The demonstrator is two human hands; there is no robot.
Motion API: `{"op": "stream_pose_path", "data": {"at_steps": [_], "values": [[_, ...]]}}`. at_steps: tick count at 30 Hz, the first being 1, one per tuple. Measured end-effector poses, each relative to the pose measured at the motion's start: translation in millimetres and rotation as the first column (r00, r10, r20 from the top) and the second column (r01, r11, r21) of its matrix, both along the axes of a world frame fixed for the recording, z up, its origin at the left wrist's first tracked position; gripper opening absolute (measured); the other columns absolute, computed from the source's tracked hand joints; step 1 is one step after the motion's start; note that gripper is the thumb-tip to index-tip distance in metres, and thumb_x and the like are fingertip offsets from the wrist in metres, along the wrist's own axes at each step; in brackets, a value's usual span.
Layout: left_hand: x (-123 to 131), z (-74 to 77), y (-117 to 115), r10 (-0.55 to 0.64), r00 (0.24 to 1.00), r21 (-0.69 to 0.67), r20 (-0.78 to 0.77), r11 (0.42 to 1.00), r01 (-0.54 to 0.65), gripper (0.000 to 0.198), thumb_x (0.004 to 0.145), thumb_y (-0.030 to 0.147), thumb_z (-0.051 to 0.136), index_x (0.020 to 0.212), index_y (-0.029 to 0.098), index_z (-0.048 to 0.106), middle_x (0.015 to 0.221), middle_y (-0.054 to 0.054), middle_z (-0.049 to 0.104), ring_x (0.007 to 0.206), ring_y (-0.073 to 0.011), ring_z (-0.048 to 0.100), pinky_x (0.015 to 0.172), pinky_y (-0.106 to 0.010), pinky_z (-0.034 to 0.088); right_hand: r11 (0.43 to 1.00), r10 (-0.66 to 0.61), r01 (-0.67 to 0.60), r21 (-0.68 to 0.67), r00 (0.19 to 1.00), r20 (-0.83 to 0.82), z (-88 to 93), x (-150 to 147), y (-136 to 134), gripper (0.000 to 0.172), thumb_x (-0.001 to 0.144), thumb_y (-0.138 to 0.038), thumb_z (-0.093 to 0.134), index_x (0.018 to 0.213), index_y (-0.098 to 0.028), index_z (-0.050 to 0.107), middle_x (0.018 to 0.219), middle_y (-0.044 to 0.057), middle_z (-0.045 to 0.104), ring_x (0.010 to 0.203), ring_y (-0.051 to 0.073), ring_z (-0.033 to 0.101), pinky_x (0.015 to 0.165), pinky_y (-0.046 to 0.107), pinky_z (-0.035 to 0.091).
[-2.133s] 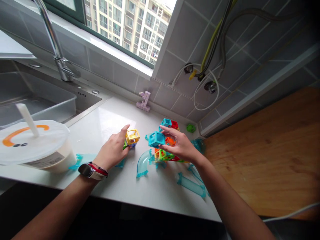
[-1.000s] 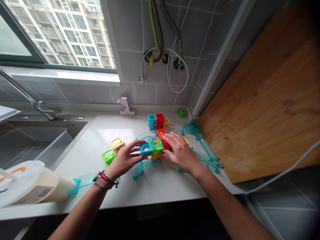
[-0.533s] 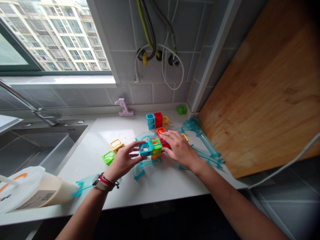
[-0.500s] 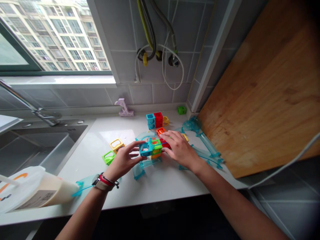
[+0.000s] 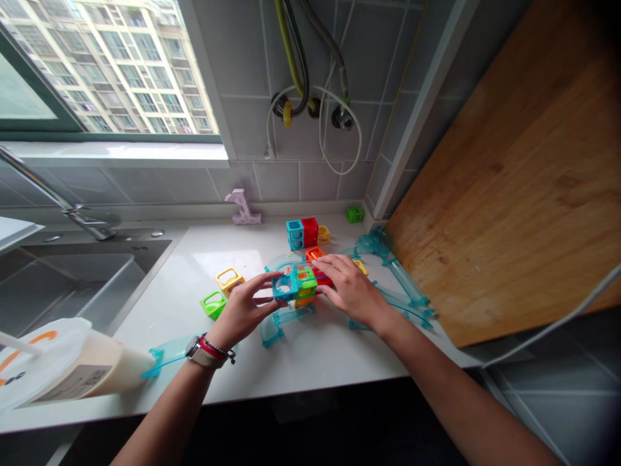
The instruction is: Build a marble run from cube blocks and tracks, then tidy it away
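Note:
On the white counter (image 5: 310,362) stands a small cluster of coloured toy cubes (image 5: 305,287). My left hand (image 5: 245,310), with a watch on its wrist, pinches the teal cube (image 5: 285,287) at the cluster's left end. From the right, my right hand (image 5: 352,288) has its fingers closed on the red and green cubes. Clear teal track pieces (image 5: 286,320) lie under and beside the cluster.
A yellow cube (image 5: 229,279) and a green cube (image 5: 213,303) lie left of the hands. A blue and red cube pair (image 5: 303,233) sits behind. More teal track (image 5: 398,278) lies along a wooden board (image 5: 509,194). A lidded drink cup (image 5: 63,369) is front left by the sink (image 5: 72,278).
The teal cube moved from my right hand onto the cluster. My left hand left the yellow cube and came to the teal one. The view turned right; over the last second the hands hardly moved.

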State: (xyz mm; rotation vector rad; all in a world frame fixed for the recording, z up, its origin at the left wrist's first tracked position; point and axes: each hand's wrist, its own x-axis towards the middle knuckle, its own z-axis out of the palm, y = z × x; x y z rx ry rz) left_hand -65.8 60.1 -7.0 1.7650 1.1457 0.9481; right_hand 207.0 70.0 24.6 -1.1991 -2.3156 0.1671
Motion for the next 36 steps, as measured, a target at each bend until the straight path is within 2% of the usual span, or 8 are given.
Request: {"op": "stream_pose_path", "data": {"at_steps": [6,9,11,14,18,24,31,36], "values": [[0,8.3,0,0.006,0.997,0.052,-0.076,0.999,-0.002,0.055,0.085,0.046,0.078,0.135,0.028,0.064,0.127,-0.009,0.069,0.117,-0.029,0.067,0.091,-0.046,0.066,1.0,-0.006,0.006,0.002,1.0,0.009,-0.3,-1,1,0.057,0.091,-0.019,0.072,0.145,-0.026,0.056,0.136,0.011,0.063,0.128,0.031,0.054,0.111,0.051,0.048],[-2,13.8,-2,0.056,0.979,0.129,-0.194,0.991,-0.031,0.048,0.086,0.045,0.076,0.13,0.028,0.067,0.12,-0.008,0.071,0.107,-0.0272,0.069,0.084,-0.042,0.066,1.0,-0.014,0.014,0.003,1.0,0.015,0.3,-1,0,0.056,0.091,-0.02,0.072,0.145,-0.025,0.056,0.135,0.012,0.064,0.126,0.031,0.055,0.11,0.051,0.048],[-4,15.1,-5,0.098,0.974,0.121,-0.203,0.99,-0.074,0.046,0.086,0.044,0.076,0.128,0.026,0.068,0.116,-0.009,0.071,0.101,-0.0265,0.07,0.078,-0.04,0.065,1.0,-0.021,0.021,0.002,1.0,0.022,1.3,-1,0,0.055,0.091,-0.021,0.072,0.144,-0.024,0.057,0.134,0.012,0.064,0.125,0.031,0.055,0.109,0.05,0.048],[-5,13.9,-10,0.12,0.992,0.031,-0.033,0.992,-0.119,0.046,0.087,0.041,0.075,0.127,0.023,0.063,0.119,-0.01,0.068,0.104,-0.0254,0.07,0.082,-0.038,0.065,1.0,-0.02,0.02,0.003,0.999,0.028,2.8,-1,0,0.054,0.091,-0.021,0.073,0.143,-0.023,0.058,0.134,0.012,0.064,0.124,0.031,0.055,0.109,0.05,0.048],[-2,11.6,-13,0.167,0.975,-0.059,0.144,0.985,-0.16,0.06,0.085,0.038,0.077,0.138,0.022,0.053,0.128,-0.01,0.06,0.102,-0.0219,0.071,0.094,-0.041,0.061,1.0,-0.016,0.016,-0.003,0.999,0.034,4.0,-2,0,0.053,0.092,-0.021,0.072,0.143,-0.024,0.058,0.134,0.012,0.065,0.125,0.031,0.055,0.109,0.05,0.048],[6,8.3,-9,0.02,0.969,-0.151,0.246,0.988,0.018,0.052,0.088,0.037,0.076,0.133,0.019,0.055,0.133,-0.013,0.062,0.113,-0.0265,0.069,0.1,-0.043,0.059,1.0,-0.024,0.025,-0.003,0.999,0.045,3.4,-2,0,0.053,0.092,-0.021,0.072,0.143,-0.023,0.057,0.135,0.013,0.064,0.125,0.031,0.055,0.109,0.049,0.048],[11,-1.3,-7,0.02,0.931,-0.24,0.364,0.968,0.073,0.047,0.086,0.028,0.08,0.122,0.023,0.05,0.123,-0.007,0.062,0.104,-0.0188,0.068,0.089,-0.032,0.059,1.0,-0.023,0.024,-0.008,0.999,0.048,1.1,-2,1,0.055,0.091,-0.021,0.073,0.144,-0.023,0.056,0.136,0.012,0.063,0.127,0.03,0.054,0.11,0.049,0.047],[13,-1.5,-6,0.078,0.884,-0.295,0.462,0.953,0.07,0.05,0.082,0.024,0.083,0.115,0.026,0.044,0.12,-0.003,0.064,0.095,-0.0157,0.07,0.084,-0.029,0.058,1.0,-0.02,0.02,-0.008,0.999,0.048,1.1,-2,2,0.055,0.091,-0.022,0.073,0.144,-0.022,0.056,0.137,0.012,0.063,0.127,0.03,0.054,0.11,0.048,0.046]]}}
